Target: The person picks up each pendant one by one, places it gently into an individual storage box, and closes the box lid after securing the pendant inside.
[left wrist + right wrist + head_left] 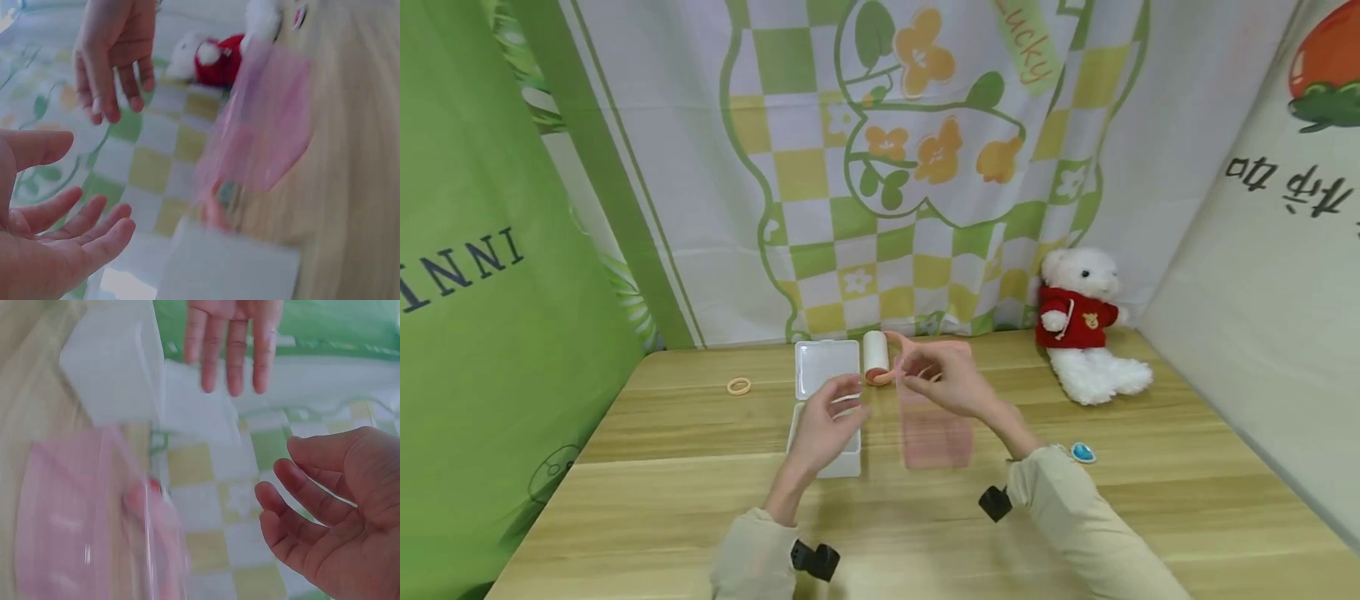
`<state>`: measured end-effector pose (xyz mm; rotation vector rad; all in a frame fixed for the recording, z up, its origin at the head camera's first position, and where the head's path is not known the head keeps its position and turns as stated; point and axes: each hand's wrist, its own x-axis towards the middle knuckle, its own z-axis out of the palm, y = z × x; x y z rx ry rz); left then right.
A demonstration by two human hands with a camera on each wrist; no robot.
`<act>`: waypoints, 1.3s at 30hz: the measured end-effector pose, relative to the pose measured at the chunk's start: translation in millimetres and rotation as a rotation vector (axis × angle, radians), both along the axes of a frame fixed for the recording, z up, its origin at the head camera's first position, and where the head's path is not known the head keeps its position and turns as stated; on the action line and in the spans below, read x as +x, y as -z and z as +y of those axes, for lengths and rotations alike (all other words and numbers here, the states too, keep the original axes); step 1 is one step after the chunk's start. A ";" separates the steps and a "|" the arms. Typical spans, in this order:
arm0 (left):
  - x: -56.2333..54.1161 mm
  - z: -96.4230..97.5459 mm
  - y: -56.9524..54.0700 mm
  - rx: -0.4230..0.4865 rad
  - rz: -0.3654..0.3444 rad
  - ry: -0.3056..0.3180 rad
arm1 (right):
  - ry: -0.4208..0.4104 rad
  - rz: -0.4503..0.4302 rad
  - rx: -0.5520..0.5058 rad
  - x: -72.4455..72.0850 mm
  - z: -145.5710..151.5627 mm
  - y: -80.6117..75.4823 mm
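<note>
My left hand [827,423] hovers over the white box [838,465], whose lid [827,368] stands open at the back; its fingers are relaxed and hold nothing. Above the pink see-through box [936,446] hangs my right hand [953,383], fingers loosely bent, also holding nothing. Each wrist view shows both hands apart with a gap between them. Between and behind the two boxes lies a lint roller [876,354] with a white roll and a pink-orange handle, partly hidden by the right hand. The inside of the white box is partly covered by the left hand.
A pale orange ring [739,387] lies at the left of the wooden table [647,517]. At the right are a blue heart-shaped gem [1083,452] and a white teddy bear [1078,325] in a red hoodie, leaning near the curtain [880,275].
</note>
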<state>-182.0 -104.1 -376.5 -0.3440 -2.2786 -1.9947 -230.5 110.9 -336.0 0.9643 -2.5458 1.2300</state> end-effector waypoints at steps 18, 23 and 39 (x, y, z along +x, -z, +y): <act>-16.5 74.3 47.7 -0.048 -0.155 0.033 | 0.288 -0.100 -0.008 24.3 147.8 68.1; -18.7 71.8 55.5 -0.030 -0.212 0.045 | 0.368 -0.162 0.066 30.7 185.4 77.1; -24.4 69.2 61.8 0.101 -0.212 0.177 | 0.396 -0.430 0.103 37.4 224.0 92.8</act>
